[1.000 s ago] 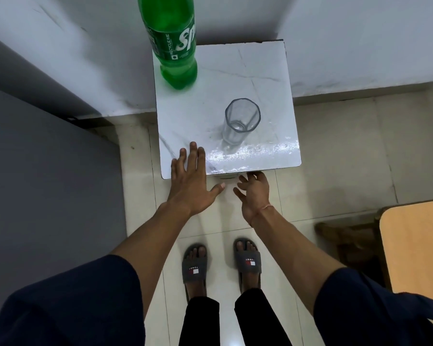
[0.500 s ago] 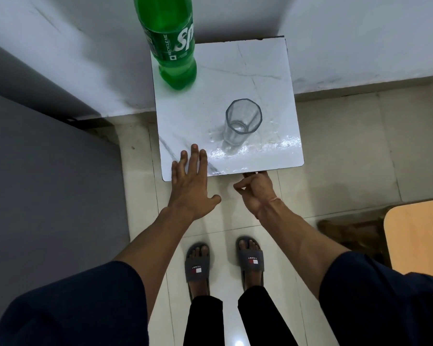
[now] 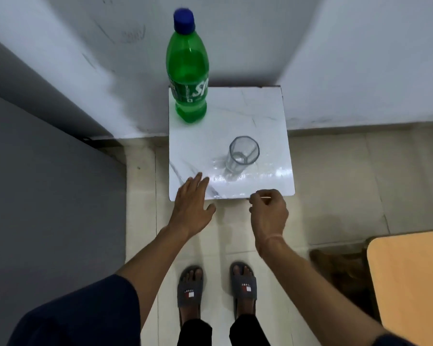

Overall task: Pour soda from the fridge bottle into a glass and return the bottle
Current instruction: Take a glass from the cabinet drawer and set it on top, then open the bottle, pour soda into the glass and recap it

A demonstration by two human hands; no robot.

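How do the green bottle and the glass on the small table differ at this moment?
The bottle is green plastic, tall, and closed with a blue cap; the glass is clear, much shorter, and open at the top. The bottle holds liquid, while the glass looks empty. The bottle stands at the table's far left corner; the glass sits nearer the front edge. Both stand upright, and neither the left hand nor the right hand touches them.

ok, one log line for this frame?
phase: pre-pour | bottle: capped, upright, table far corner | glass: empty | left hand: open, at near edge | right hand: curled, holding nothing
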